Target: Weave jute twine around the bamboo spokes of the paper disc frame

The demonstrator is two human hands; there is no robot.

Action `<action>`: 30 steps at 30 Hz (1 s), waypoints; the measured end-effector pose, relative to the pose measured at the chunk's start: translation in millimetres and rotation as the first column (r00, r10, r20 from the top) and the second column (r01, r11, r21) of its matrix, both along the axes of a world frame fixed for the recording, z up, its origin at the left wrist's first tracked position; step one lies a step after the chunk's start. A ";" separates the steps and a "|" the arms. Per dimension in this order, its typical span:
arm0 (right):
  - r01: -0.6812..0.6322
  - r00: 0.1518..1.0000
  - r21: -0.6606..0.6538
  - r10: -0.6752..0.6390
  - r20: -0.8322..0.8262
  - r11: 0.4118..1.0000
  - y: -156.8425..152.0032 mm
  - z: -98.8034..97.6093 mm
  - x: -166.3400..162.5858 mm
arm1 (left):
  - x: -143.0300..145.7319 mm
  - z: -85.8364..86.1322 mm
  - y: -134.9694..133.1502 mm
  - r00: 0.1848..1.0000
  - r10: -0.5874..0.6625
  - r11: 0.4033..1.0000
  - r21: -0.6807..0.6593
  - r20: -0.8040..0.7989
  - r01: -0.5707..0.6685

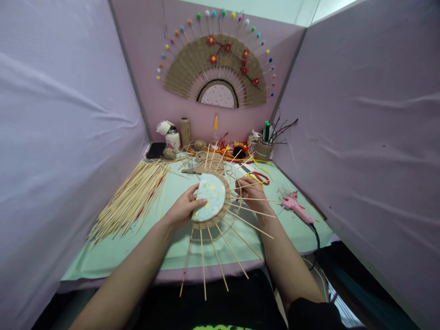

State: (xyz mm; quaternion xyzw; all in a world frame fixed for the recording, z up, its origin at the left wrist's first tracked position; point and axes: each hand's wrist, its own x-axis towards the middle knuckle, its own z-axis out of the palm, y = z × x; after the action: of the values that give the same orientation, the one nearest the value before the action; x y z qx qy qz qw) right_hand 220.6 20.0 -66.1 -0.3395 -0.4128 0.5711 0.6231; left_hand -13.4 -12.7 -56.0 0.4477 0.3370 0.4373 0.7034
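Observation:
My left hand [184,206] grips a half-round fan [210,198] by its straight edge, thumb on the pale floral face. A woven twine band [227,197] borders the fan's curve, and thin wooden sticks [220,256] spread outward from it. At the fan's right side, my right hand [250,189] is closed among the sticks, its fingers pinched on a strand of twine [239,201]. That strand runs loosely across several sticks. The fingertips are partly hidden by the sticks. Beyond the right hand lie red-handled scissors [260,177].
Loose sticks [132,197] are heaped at the left. A pink glue gun [297,206] with a cord rests at the right. Twine balls [200,145], a bottle [172,139], a phone [156,150] and a pen pot [264,149] stand behind. A large decorated fan [192,64] hangs on the back panel.

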 end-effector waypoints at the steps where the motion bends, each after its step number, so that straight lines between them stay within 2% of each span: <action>1: -0.001 1.000 -0.001 0.001 0.005 1.000 -0.1 -0.1 0.0 | -0.1 -0.2 0.1 1.000 -0.003 1.000 0.000 0.001 0.003; 14: -0.014 1.000 -0.014 0.015 0.026 1.000 -0.3 -1.0 1.1 | 0.1 1.3 0.2 1.000 0.003 1.000 -0.023 -0.011 -0.003; 19: 0.047 0.999 0.001 -0.047 0.000 0.999 3.1 -3.2 3.6 | -0.3 1.5 0.2 1.000 0.014 1.000 -0.002 0.006 -0.014; 30: 0.041 0.998 -0.017 -0.041 0.037 0.999 -5.1 6.6 -3.5 | -0.7 0.2 0.1 1.000 -0.011 1.000 -0.008 -0.007 0.011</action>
State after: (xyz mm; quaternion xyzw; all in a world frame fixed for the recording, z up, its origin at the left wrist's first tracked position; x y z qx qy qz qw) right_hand 217.1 14.9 -59.5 -0.3638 -0.4121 0.5555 0.6239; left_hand -14.0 -12.6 -55.8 0.4485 0.3387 0.4306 0.7062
